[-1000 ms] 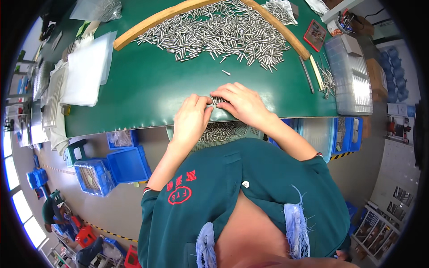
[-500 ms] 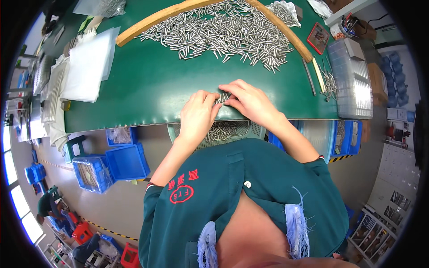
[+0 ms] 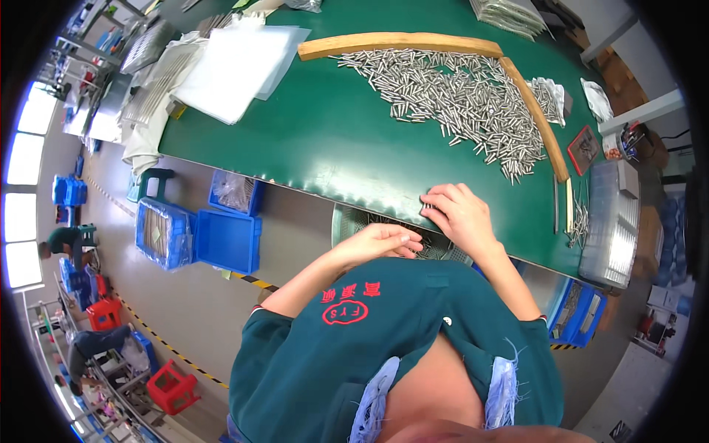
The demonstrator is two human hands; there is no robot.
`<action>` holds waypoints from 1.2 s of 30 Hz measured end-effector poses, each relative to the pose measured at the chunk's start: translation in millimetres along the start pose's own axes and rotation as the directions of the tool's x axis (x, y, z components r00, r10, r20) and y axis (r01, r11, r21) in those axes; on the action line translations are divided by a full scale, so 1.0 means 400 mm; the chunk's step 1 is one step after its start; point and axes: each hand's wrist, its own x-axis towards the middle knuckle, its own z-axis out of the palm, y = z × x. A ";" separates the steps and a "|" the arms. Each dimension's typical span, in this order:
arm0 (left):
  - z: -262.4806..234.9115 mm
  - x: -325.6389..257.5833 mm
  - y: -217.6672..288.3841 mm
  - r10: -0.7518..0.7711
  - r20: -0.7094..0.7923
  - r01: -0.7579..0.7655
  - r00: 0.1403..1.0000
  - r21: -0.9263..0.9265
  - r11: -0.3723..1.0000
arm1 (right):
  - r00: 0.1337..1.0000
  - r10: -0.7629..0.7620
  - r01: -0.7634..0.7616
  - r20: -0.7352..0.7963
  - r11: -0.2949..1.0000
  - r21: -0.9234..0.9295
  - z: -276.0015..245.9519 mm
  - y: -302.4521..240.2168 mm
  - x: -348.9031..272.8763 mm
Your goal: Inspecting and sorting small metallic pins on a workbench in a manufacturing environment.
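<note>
The right hand [image 3: 459, 218] pinched pins [image 3: 426, 208] (axes unclear), nearer the heap [image 3: 473, 103] ahead than the loosely spread left hand [image 3: 380, 242] over the basket [image 3: 339, 224]

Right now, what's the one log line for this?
left hand: over green basket | right hand: at green table, touching metal pins | pin pile: beside wooden strips

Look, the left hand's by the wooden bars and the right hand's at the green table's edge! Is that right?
Not quite. The head view shows the left hand over the basket of metal pins, not by the wooden bars; the right hand is at the edge of the green table.
</note>
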 end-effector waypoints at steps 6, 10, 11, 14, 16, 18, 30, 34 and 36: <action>0.009 0.051 -0.016 -0.146 0.121 0.190 0.982 -0.617 0.764 | 0.993 -0.061 0.054 0.098 0.996 0.064 -0.003 -0.025 -0.037; 0.019 0.059 -0.005 -0.141 0.112 0.179 0.984 -0.560 0.809 | 0.993 -0.023 0.013 0.118 0.996 0.085 -0.002 -0.045 -0.064; 0.019 0.065 -0.011 -0.142 0.114 0.181 0.983 -0.559 0.809 | 0.992 -0.030 0.020 0.123 0.996 0.082 -0.002 -0.046 -0.069; 0.023 0.078 -0.024 -0.103 0.156 0.164 0.982 -0.457 0.874 | 0.988 -0.015 0.001 0.152 0.996 0.094 -0.008 -0.047 -0.078; 0.031 0.079 -0.028 -0.044 0.135 0.094 0.990 -0.387 0.917 | 0.984 0.019 -0.038 0.179 0.994 0.104 -0.017 -0.046 -0.077; 0.053 0.064 -0.033 -0.005 0.102 0.050 0.995 -0.445 0.894 | 0.969 0.007 -0.074 0.249 0.962 0.262 -0.030 -0.049 -0.070; 0.055 0.022 0.103 0.139 -0.158 -0.091 0.978 0.279 0.956 | 0.962 0.201 -0.272 0.186 0.620 0.736 -0.045 -0.034 -0.029; 0.057 0.013 0.122 0.120 -0.138 -0.087 0.983 0.228 0.970 | 0.969 0.194 -0.234 0.153 0.527 0.817 -0.039 -0.029 -0.029; 0.055 0.013 0.132 0.088 -0.112 -0.061 0.990 0.228 0.972 | 0.969 0.192 -0.235 0.156 0.518 0.823 -0.033 -0.023 -0.030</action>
